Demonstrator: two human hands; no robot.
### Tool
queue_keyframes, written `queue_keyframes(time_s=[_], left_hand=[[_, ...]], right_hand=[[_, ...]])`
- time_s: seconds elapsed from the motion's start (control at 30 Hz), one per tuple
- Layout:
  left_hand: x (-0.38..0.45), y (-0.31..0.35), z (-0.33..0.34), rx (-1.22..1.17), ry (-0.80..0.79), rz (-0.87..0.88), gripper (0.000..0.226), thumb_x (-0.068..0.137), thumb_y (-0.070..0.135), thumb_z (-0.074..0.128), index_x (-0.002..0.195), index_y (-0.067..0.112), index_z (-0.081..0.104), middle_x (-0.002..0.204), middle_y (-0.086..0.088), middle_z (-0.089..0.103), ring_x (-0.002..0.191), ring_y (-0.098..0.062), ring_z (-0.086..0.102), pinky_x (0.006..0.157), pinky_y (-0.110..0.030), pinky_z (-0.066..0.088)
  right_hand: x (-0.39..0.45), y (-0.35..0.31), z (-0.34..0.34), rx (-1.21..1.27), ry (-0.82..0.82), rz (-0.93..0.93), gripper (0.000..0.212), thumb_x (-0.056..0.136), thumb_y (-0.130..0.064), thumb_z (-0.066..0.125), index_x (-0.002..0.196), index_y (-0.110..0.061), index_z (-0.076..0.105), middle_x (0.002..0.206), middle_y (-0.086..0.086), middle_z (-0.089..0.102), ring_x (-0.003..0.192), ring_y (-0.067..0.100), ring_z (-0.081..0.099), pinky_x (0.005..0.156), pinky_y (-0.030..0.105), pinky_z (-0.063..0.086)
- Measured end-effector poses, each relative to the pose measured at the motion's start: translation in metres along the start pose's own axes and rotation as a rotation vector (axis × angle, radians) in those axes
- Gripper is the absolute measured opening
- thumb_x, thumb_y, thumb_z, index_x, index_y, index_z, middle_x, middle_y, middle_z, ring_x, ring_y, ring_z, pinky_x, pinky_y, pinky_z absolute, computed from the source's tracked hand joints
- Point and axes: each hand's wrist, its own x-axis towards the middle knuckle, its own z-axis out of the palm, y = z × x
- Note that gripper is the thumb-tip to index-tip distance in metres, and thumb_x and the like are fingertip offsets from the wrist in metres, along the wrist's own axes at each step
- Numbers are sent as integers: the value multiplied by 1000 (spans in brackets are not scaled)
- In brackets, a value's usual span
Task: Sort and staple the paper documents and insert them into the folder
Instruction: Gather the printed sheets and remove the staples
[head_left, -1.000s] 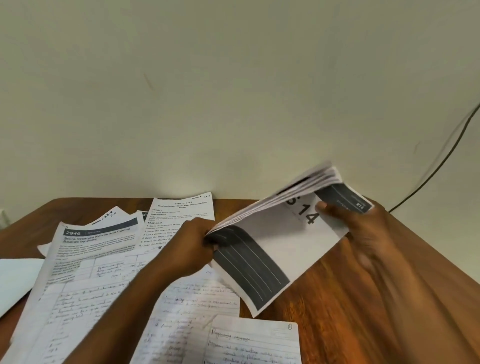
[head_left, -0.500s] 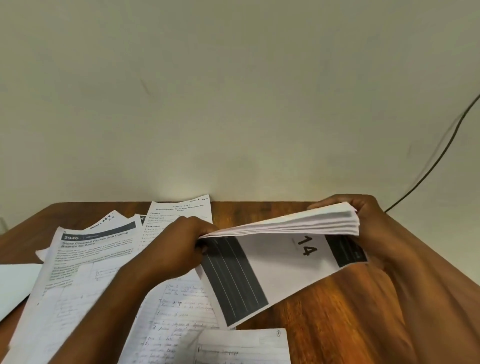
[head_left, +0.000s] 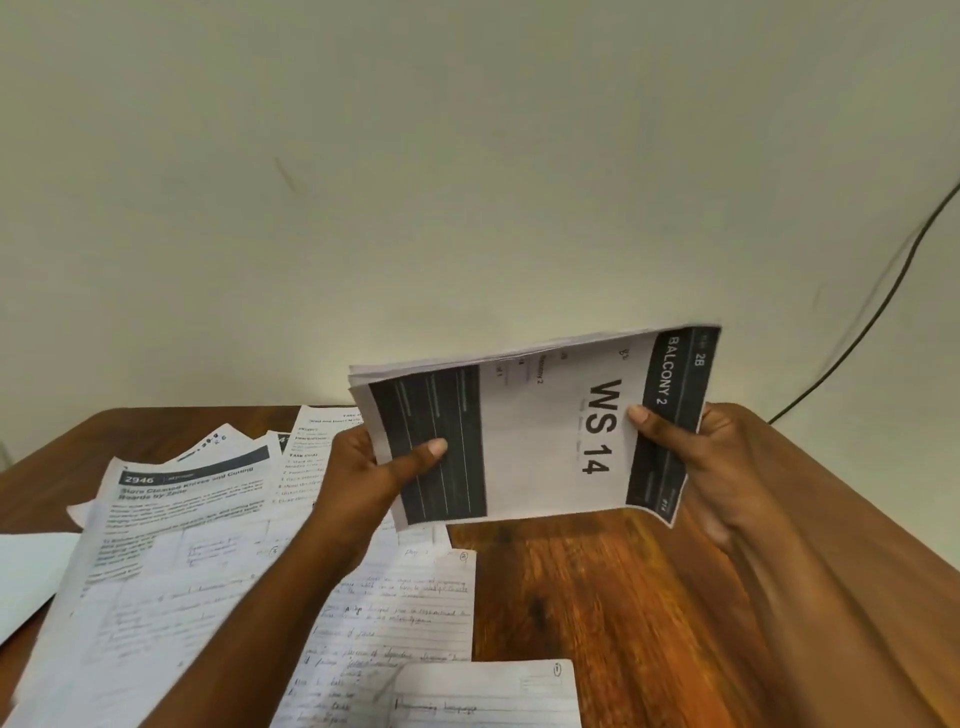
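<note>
A plain, pale wall (head_left: 467, 182) fills the far half of my view, with a thin dark cable (head_left: 862, 322) running down it at the right. Below it sits the counter (head_left: 597, 597), glossy reddish-brown wood with a strong grain and a rounded far-left corner.

I see the stack of papers (head_left: 540, 431) held up above the counter, right of centre, thin white sheets slightly fanned along the far edge. Its top sheet is turned sideways, with dark grey bands at both ends and bold print reading "WS 14" and "BALCONY 2".

My left hand (head_left: 363, 478) has a grip on the stack's left end, thumb laid flat across the dark band, fingers behind the sheets. My right hand (head_left: 701, 457) holds the right end the same way, thumb on top near the dark strip, fingers curled behind.

Loose sheets cover the left of the counter: a printed form (head_left: 171, 499) headed "2946", handwritten lined pages (head_left: 405, 608) near me, overlapping one another, and a small lined card (head_left: 488, 691) at the near edge.
</note>
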Motion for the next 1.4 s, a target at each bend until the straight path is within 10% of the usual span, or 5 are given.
queue_keyframes(time_s=[0.27,0.63,1.0,1.2,1.4], left_hand=[[-14,-33,15,170,-81,-177,42,87,29,81,110,15,49,112,7,59,112,-22,62,92,-34,53],[-16,-49,20,176,-90,-268,69,87,31,82,140,15,40,140,-6,54,136,-39,52,109,-48,47],[-8,-58,18,123,-37,-225,49,89,24,79,123,19,44,109,0,60,107,-26,66,69,-18,50],[6,-50,6,152,-29,-279,46,89,15,81,110,18,40,94,1,55,75,-8,51,66,-22,48],[11,-49,-1,214,-49,-354,34,81,7,88,100,11,60,92,-11,69,79,-25,68,58,-30,54]], right_hand=[[3,49,-8,-158,-124,207,80,54,-34,100,123,-9,67,112,13,78,102,33,76,92,53,60],[6,66,-10,-162,-103,329,67,62,-12,87,125,-10,65,109,8,80,101,26,77,84,41,61],[12,82,-24,-278,-166,404,55,76,3,83,126,-10,64,115,11,77,109,29,74,100,51,57],[15,74,-36,-364,-217,607,32,85,0,78,116,6,69,100,25,77,72,27,76,53,29,62],[16,78,-36,-399,-169,678,34,80,8,80,112,11,68,95,29,77,61,24,73,50,29,62]])
